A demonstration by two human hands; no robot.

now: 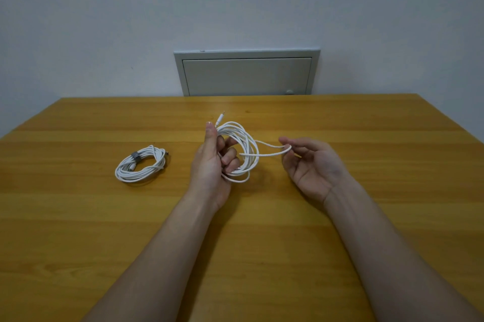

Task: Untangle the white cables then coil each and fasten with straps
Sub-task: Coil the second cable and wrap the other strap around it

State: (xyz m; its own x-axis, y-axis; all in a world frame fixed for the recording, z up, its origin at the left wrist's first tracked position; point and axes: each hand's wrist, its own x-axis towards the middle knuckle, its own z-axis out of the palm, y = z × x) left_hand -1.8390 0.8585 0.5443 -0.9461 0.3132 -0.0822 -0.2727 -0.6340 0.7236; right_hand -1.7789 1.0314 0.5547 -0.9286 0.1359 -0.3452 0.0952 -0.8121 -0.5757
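- Left grip [213, 162] closes its fingers through a loose white cable coil [242, 150], plug end [220, 119] poking up past the thumb.
- Right grip [309, 162], palm up and half open, pinches a bent loop [277, 151] running out from that coil.
- Both forearms reach over the wooden table [366, 122].
- Well to the left lies a finished coil [141, 167], bound by a grey strap [135, 156].

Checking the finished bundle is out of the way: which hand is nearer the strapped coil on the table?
Left. The left hand is just right of the strapped coil, gripping the loose coil; the right hand is farther right, beyond it.
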